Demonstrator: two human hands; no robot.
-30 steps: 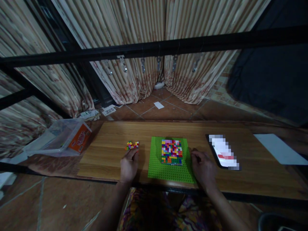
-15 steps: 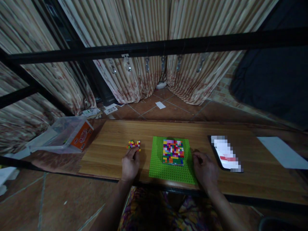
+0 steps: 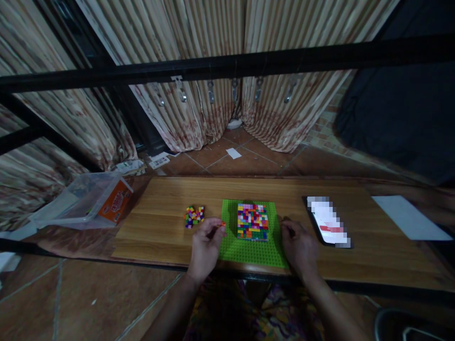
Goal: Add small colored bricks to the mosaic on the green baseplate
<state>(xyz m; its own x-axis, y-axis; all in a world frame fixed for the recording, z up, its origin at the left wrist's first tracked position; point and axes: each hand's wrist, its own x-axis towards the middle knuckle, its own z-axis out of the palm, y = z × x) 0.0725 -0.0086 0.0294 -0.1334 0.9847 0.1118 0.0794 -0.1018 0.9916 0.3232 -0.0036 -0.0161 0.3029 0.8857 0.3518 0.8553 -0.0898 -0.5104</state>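
Left hand moved from multicoloured plastic bricks to the left edge of the green studded baseplate, grip pinching a small orange-red brick, while the right hand curled, contents indiscernible.

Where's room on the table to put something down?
Bare tabletop lies left of the loose bricks and between the smartphone and the white sheet. It's crowded at the green baseplate: brick mosaic on top, left hand and right hand at its sides.
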